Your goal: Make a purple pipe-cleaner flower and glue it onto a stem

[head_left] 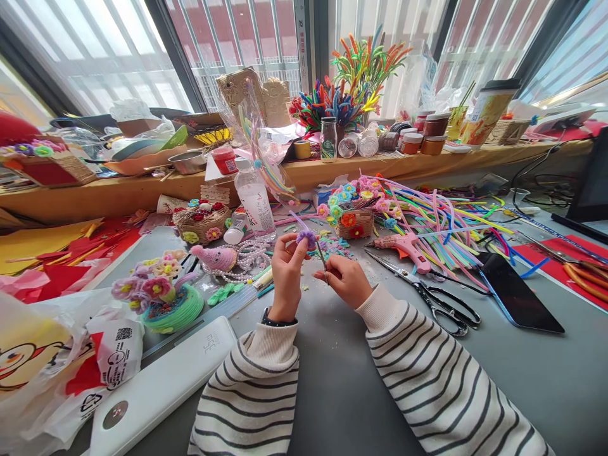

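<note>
Pinched between the fingertips of my left hand (287,269) is a small purple pipe-cleaner flower (306,238), with a lilac stem end sticking up behind it. My right hand (346,280) is closed on a slim dark metal tool (322,256), whose tip reaches up to the flower's right side. Whether this tool is tweezers or small scissors I cannot tell. Behind both hands lie small coloured trimmings (332,246). To the right rest a pink glue gun (403,247) and large black-handled scissors (430,294).
A phone (517,291) and a heap of pipe cleaners (451,218) lie at right. A white power bank (164,386), a green pot of fuzzy flowers (175,308) and a plastic bag (114,348) occupy the left. Ahead stand a clear bottle (254,199) and a flower basket (356,223).
</note>
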Demonstrator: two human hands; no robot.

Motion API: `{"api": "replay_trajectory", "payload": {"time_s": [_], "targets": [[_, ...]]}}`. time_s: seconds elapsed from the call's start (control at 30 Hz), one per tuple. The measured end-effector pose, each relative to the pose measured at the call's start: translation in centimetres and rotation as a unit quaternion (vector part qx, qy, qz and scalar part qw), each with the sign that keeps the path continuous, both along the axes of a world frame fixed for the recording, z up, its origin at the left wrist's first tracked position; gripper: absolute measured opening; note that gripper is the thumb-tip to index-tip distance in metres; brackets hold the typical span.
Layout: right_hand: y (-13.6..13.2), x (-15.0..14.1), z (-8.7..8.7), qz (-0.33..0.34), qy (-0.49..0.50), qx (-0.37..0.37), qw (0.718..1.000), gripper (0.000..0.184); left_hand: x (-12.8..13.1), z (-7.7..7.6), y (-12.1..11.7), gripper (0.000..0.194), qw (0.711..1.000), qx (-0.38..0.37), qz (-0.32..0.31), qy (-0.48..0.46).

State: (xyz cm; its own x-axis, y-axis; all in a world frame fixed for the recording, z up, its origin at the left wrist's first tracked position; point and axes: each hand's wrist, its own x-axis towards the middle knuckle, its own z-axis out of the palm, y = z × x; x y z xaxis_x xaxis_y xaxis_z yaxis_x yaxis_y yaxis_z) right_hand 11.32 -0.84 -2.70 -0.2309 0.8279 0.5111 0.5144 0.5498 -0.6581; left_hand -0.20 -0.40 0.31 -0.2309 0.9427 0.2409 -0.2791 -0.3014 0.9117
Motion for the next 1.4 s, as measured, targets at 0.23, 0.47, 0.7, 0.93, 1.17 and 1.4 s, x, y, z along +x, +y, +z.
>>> {"api": "replay_trajectory", "payload": {"time_s": [0.23, 0.47, 0.7, 0.93, 1.17, 1.4], "targets": [[-0.08, -0.08, 0.11, 0.002, 0.005, -0.007, 1.0, 0.036, -0.05, -0.01, 0.0, 0.023, 1.0, 0.002, 0.014, -0.003], [-0.25, -0.15, 0.26, -0.001, -0.009, -0.016, 1.0, 0.037, -0.01, 0.0, -0.07, 0.023, 1.0, 0.007, 0.017, -0.002], [-0.17, -0.09, 0.08, 0.001, -0.01, -0.01, 1.0, 0.035, -0.07, -0.08, -0.04, 0.021, 1.0, 0.002, 0.005, 0.007], [-0.04, -0.08, 0.03, 0.002, -0.002, -0.006, 1.0, 0.034, -0.1, -0.1, 0.06, 0.021, 1.0, 0.002, 0.012, 0.003], [-0.27, -0.15, 0.16, -0.005, -0.008, -0.018, 1.0, 0.037, -0.04, -0.05, -0.04, 0.021, 1.0, 0.004, 0.013, 0.003], [-0.27, -0.16, 0.2, -0.009, -0.017, -0.026, 0.999, 0.038, -0.1, -0.11, 0.01, 0.022, 1.0, 0.005, 0.009, 0.007]]}}
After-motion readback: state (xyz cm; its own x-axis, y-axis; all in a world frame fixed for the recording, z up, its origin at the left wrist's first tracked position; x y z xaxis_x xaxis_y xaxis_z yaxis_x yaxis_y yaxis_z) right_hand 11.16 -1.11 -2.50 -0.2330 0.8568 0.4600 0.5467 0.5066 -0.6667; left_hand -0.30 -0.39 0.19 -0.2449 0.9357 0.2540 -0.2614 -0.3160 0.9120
